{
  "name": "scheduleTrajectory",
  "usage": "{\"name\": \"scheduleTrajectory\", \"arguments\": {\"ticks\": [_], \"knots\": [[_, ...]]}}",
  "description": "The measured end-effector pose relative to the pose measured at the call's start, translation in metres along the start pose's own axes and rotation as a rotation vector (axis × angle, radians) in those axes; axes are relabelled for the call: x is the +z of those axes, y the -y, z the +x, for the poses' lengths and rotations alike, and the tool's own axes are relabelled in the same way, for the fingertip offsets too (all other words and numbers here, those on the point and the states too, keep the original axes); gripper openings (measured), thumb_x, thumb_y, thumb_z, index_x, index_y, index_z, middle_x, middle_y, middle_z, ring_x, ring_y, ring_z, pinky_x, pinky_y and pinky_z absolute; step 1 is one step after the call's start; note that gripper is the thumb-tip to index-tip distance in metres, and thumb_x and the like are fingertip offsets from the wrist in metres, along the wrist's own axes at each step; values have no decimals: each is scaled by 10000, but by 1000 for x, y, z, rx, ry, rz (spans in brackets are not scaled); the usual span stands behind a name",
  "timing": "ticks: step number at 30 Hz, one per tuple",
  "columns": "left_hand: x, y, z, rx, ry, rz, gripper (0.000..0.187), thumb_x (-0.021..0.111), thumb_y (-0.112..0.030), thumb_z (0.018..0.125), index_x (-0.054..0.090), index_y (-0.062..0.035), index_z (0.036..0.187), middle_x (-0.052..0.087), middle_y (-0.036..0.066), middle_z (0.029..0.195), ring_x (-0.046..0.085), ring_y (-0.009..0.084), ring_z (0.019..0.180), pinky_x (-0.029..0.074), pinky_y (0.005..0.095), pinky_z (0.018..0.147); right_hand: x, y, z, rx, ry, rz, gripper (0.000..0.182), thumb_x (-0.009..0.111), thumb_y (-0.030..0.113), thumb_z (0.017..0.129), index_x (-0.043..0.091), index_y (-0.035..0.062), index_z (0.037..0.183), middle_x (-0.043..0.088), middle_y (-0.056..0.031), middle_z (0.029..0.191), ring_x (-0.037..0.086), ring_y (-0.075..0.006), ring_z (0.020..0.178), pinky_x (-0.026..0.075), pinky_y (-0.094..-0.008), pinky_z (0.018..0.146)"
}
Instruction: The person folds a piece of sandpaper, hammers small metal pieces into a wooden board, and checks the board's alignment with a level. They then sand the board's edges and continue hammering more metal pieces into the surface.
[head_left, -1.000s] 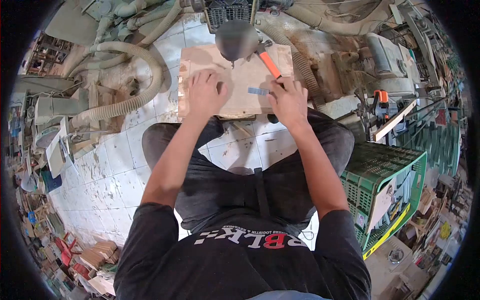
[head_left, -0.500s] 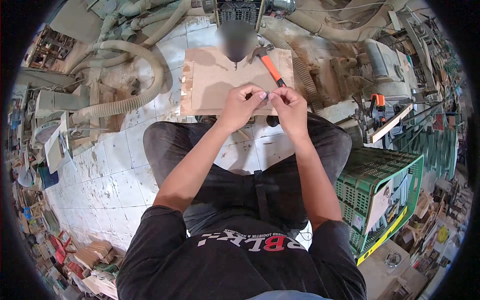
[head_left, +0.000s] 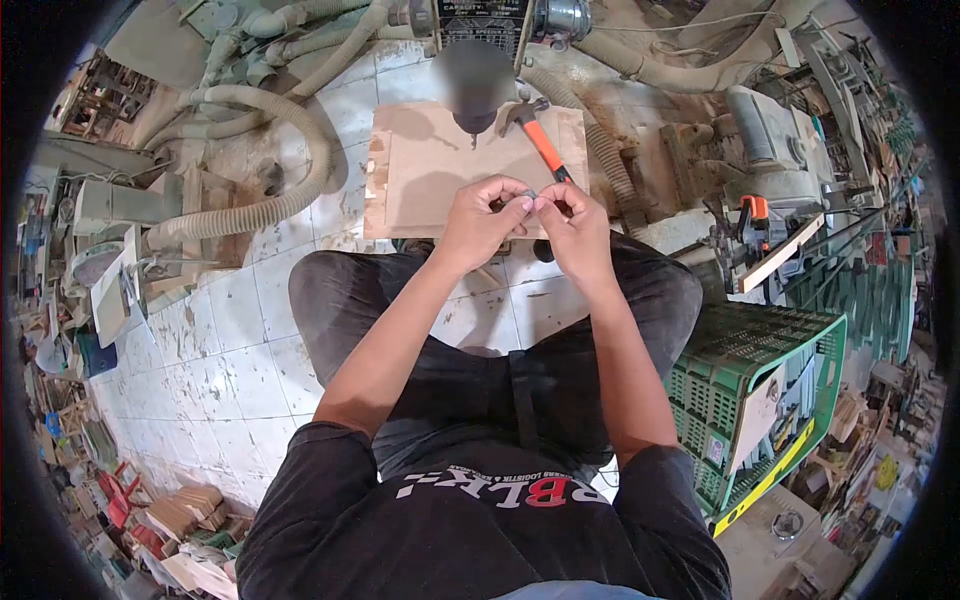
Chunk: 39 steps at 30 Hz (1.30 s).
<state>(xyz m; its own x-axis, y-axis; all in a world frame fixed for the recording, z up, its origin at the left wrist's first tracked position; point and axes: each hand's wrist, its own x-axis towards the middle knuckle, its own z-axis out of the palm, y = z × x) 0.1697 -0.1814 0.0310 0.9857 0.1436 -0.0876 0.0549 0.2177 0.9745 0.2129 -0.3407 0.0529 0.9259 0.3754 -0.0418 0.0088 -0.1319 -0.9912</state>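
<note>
My left hand (head_left: 484, 222) and my right hand (head_left: 574, 226) meet over the near edge of a wooden board (head_left: 430, 170). Both pinch at a small dark grey object (head_left: 530, 195) between thumb and fingertips; it is too small to name. Just beyond my right hand lies a hammer (head_left: 542, 146) with an orange and black handle, its head pointing away from me. A drill bit (head_left: 474, 141) hangs down from a machine above the board, left of the hammer.
A green plastic crate (head_left: 712, 385) with a yellow level (head_left: 765, 478) stands at my right. Ribbed hoses (head_left: 250, 212) curve over the tiled floor at the left. An orange-handled clamp (head_left: 755, 208) lies at the right, near a wooden strip.
My hands have come closer together and turned slightly around the small object. The view has shifted a little, so the board and drill bit appear lower.
</note>
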Motion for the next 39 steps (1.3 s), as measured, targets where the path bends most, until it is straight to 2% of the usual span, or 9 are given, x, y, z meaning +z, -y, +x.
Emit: {"name": "scheduleTrajectory", "arguments": {"ticks": [2,4,7,12,17,23,32,38,39], "knots": [[0,-2,3,13,10,56,121,680,-59,969,708,30,1046,706,49,865,653,107,733,530,250,667,-5,3,0,-189,4,-227,87,670,76,956,684,-10,958,698,-20,839,614,-69,760,506,-249,708],[-4,-4,7,65,97,262,126,666,-94,992,687,18,1047,699,46,907,649,96,769,554,246,676,-7,-2,2,-145,29,-198,92,677,82,949,681,-9,961,692,-25,829,612,-72,766,509,-254,713],[-1,-5,11,-34,105,63,100,663,-78,985,676,10,1030,691,36,894,638,89,764,538,239,673,-9,-12,5,-124,28,-97,109,686,98,942,678,-9,957,680,-33,810,609,-76,774,513,-265,718],[-1,0,17,-21,131,109,64,647,-66,975,653,-6,952,674,23,845,630,94,741,526,265,673,-9,-19,4,-84,14,-3,89,633,62,943,680,-4,906,694,-38,822,604,-74,767,513,-279,689],[-9,-5,27,44,322,155,82,631,-85,981,637,-28,922,644,2,827,581,66,722,472,244,664,-9,-24,0,131,75,405,93,608,29,929,671,13,863,661,-16,807,567,-68,756,445,-230,700],[-6,-20,36,-40,513,206,97,635,-109,996,623,-42,927,621,-3,839,581,83,702,478,252,649,-17,-29,-7,335,187,861,65,621,62,956,631,22,906,617,-14,814,566,-102,768,431,-248,705],[9,-3,37,-97,306,111,78,644,-68,969,636,-22,907,633,-9,805,590,73,707,480,244,661,-17,-34,-3,123,13,458,64,618,40,991,645,5,943,703,-59,901,680,-126,830,543,-273,776],[7,-20,34,16,387,107,91,657,-83,969,634,-19,909,644,5,821,590,69,717,478,239,663,-17,-31,-8,133,71,608,41,630,38,954,639,13,924,665,-30,846,640,-98,827,511,-254,788],[6,-25,33,9,453,101,93,654,-86,973,635,-18,912,644,10,824,595,75,720,490,246,664,-17,-27,-11,203,138,831,43,631,48,960,631,24,924,655,-30,835,637,-112,814,518,-272,806]]}}
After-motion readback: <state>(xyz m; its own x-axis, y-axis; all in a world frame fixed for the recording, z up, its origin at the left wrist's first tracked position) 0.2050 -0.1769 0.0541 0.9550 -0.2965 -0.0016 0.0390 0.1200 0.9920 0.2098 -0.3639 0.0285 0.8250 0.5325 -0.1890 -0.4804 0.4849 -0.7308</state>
